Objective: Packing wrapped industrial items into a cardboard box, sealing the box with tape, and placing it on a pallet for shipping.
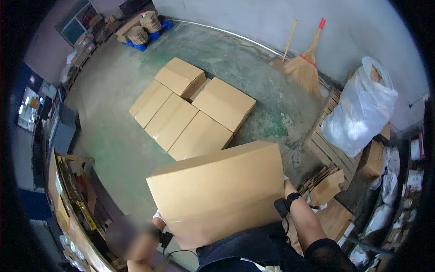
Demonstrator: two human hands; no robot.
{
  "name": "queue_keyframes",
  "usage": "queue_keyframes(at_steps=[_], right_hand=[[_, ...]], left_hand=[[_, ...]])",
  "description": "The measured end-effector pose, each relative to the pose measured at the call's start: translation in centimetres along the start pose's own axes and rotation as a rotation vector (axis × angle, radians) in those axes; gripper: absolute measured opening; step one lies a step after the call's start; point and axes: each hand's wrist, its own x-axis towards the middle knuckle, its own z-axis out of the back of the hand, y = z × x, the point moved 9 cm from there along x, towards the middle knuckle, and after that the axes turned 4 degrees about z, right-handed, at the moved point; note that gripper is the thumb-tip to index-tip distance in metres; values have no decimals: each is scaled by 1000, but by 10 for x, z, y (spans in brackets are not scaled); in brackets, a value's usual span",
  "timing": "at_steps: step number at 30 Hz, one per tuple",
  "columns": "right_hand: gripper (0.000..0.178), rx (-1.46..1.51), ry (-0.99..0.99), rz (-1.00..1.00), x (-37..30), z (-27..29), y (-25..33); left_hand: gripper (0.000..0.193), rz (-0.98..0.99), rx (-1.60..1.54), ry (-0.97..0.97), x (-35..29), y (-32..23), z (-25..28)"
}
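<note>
I carry a large closed cardboard box [219,190] against the front of my body, slightly tilted. My left hand [159,220] grips its left side near the lower corner, and a bit of white glove shows there. On the opposite side, my right hand [286,180] holds the box, also with a bit of white showing. The fingers of both hands are mostly hidden by the box. Beyond it, several similar taped cardboard boxes [199,137] stand close together on the floor, with a gap [198,92] between two of them.
To the right, a big translucent plastic bag [358,113] rests on a wooden pallet [333,152]. A straw broom [304,67] leans on the far wall. Flattened cardboard [327,188] lies near my right arm. A cluttered wooden-edged stand [74,204] is at left; blue pallets [152,37] are far back.
</note>
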Motion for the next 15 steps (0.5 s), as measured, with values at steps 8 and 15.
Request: queue_keyframes(at_steps=[8, 15], right_hand=[[43, -141, -8, -40, 88, 96, 91], [44, -281, -19, -122, 219, 173, 181]], left_hand=[[49, -7, -27, -59, 89, -28, -56], [50, 26, -79, -87, 202, -30, -115]])
